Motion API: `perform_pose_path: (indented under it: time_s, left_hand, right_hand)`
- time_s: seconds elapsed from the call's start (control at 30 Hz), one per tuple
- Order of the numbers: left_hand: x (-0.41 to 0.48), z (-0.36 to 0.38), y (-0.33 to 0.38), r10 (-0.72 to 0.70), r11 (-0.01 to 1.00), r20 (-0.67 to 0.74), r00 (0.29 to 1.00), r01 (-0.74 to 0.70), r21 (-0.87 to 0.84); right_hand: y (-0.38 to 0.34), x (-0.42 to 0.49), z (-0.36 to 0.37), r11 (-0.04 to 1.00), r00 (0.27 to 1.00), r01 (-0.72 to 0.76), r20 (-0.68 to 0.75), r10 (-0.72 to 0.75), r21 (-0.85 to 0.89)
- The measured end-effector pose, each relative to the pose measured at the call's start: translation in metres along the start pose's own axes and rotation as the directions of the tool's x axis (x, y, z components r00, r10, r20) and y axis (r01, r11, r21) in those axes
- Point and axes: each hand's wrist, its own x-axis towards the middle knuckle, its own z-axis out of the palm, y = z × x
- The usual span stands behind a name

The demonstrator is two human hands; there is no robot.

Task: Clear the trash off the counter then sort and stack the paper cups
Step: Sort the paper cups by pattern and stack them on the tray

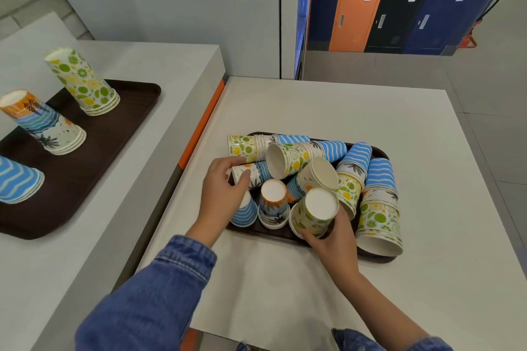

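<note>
— While I've only got the head cam, here's what it gives: my right hand (332, 234) is wrapped round an upside-down citrus-print cup (315, 215), fingers curled on its lower wall, at the near edge of the dark tray (379, 258) on the white table (313, 293).

— And the left?

— Left hand (221, 188) is over the tray's left end, thumb and fingers narrowed onto a beach-print cup (253, 174) lying on its side. Looks like contact, but can't tell if it's a firm pinch; hand hides most of it.

— Rest of the cups?

— Jumbled on that tray: blue-wave, citrus and beach prints, some on their sides, some inverted, a few nested. Blue-wave cup (246, 214) stands inverted just beside my left wrist; orange beach cup (273, 204) inverted between both hands.

— Sorted ones?

— On the 2nd tray (114, 128), left counter (142, 60): citrus stack (82, 82) at the far end, beach stack (42, 122) in the middle, blue-wave stack (17, 179) nearest, all inverted, well apart.
</note>
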Motion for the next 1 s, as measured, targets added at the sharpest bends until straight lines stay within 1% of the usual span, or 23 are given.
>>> perform_pose_path:
  time_s: [0.1, 0.17, 0.3, 0.37, 0.4, 0.47, 0.5, 0.53, 0.57, 0.6, 0.63, 0.67, 0.7, 0.73, 0.77, 0.8, 0.83, 0.87, 0.9, 0.97, 1.0]
  left_hand:
    - [0.025, 0.003, -0.005, -0.024, 0.993, 0.079, 0.997, 0.015, 0.116]
    - [0.042, 0.011, -0.008, -0.027, 0.970, 0.162, 0.986, -0.013, 0.244]
    - [0.071, 0.033, -0.013, -0.043, 0.852, 0.377, 0.925, -0.163, 0.497]
    - [0.080, 0.044, -0.014, -0.073, 0.778, 0.465, 0.882, -0.242, 0.580]
    - [0.083, 0.048, -0.015, -0.093, 0.730, 0.499, 0.861, -0.282, 0.623]
    - [0.088, 0.054, -0.017, -0.134, 0.629, 0.540, 0.831, -0.350, 0.694]
    - [0.090, 0.056, -0.018, -0.149, 0.590, 0.548, 0.823, -0.370, 0.718]
    - [0.091, 0.058, -0.019, -0.161, 0.558, 0.551, 0.819, -0.385, 0.735]
    - [0.091, 0.060, -0.020, -0.168, 0.532, 0.552, 0.817, -0.396, 0.749]
    - [0.092, 0.062, -0.022, -0.172, 0.511, 0.551, 0.817, -0.404, 0.759]
    - [0.092, 0.064, -0.023, -0.173, 0.491, 0.548, 0.818, -0.411, 0.768]
    - [0.092, 0.066, -0.024, -0.171, 0.471, 0.544, 0.822, -0.416, 0.778]
    - [0.092, 0.068, -0.025, -0.167, 0.454, 0.539, 0.826, -0.420, 0.786]
    - [0.092, 0.070, -0.026, -0.162, 0.438, 0.535, 0.829, -0.425, 0.792]
    - [0.091, 0.072, -0.028, -0.158, 0.422, 0.532, 0.832, -0.431, 0.798]
    - [0.091, 0.074, -0.029, -0.151, 0.403, 0.531, 0.833, -0.439, 0.803]
    - [0.090, 0.077, -0.030, -0.148, 0.382, 0.528, 0.836, -0.444, 0.810]
    - [0.089, 0.079, -0.031, -0.141, 0.364, 0.520, 0.842, -0.445, 0.818]
    - [0.089, 0.080, -0.033, -0.129, 0.352, 0.511, 0.850, -0.442, 0.825]
    - [0.088, 0.082, -0.036, -0.109, 0.348, 0.496, 0.861, -0.435, 0.831]
    - [0.088, 0.083, -0.036, -0.101, 0.355, 0.490, 0.866, -0.429, 0.831]
  right_hand:
    - [0.006, -0.002, 0.003, 0.993, 1.000, 0.001, -0.016, -0.003, -0.115]
    - [0.008, -0.001, 0.004, 0.988, 1.000, -0.022, -0.012, 0.021, -0.153]
    - [-0.001, -0.001, -0.004, 0.991, 0.995, -0.079, 0.054, 0.085, -0.111]
    - [-0.013, -0.008, -0.017, 0.995, 0.996, -0.082, 0.012, 0.083, -0.065]
    - [-0.020, -0.011, -0.026, 0.999, 0.998, -0.043, -0.040, 0.042, -0.024]
    - [-0.040, -0.011, -0.044, 0.992, 0.979, 0.124, -0.166, -0.116, 0.037]
    - [-0.052, -0.003, -0.052, 0.975, 0.955, 0.221, -0.206, -0.212, 0.019]
    - [-0.066, 0.009, -0.059, 0.952, 0.930, 0.305, -0.207, -0.304, -0.025]
    - [-0.079, 0.025, -0.064, 0.921, 0.907, 0.379, -0.161, -0.389, -0.087]
    - [-0.094, 0.042, -0.066, 0.877, 0.882, 0.451, -0.066, -0.466, -0.166]
    - [-0.109, 0.061, -0.065, 0.814, 0.851, 0.521, 0.079, -0.519, -0.259]
    - [-0.122, 0.078, -0.061, 0.729, 0.811, 0.584, 0.267, -0.520, -0.356]
    - [-0.133, 0.093, -0.053, 0.629, 0.764, 0.638, 0.463, -0.449, -0.444]
    - [-0.141, 0.106, -0.043, 0.520, 0.715, 0.683, 0.616, -0.331, -0.513]
    - [-0.146, 0.116, -0.033, 0.403, 0.661, 0.733, 0.714, -0.230, -0.548]
    - [-0.150, 0.124, -0.024, 0.296, 0.612, 0.777, 0.777, -0.147, -0.556]
    - [-0.152, 0.129, -0.016, 0.213, 0.576, 0.806, 0.815, -0.065, -0.552]
    - [-0.153, 0.133, -0.010, 0.165, 0.557, 0.819, 0.830, 0.006, -0.550]
    - [-0.152, 0.135, -0.004, 0.146, 0.555, 0.816, 0.828, 0.079, -0.560]
    - [-0.149, 0.137, 0.005, 0.139, 0.555, 0.800, 0.808, 0.201, -0.584]
    - [-0.146, 0.138, 0.008, 0.141, 0.556, 0.793, 0.798, 0.233, -0.593]
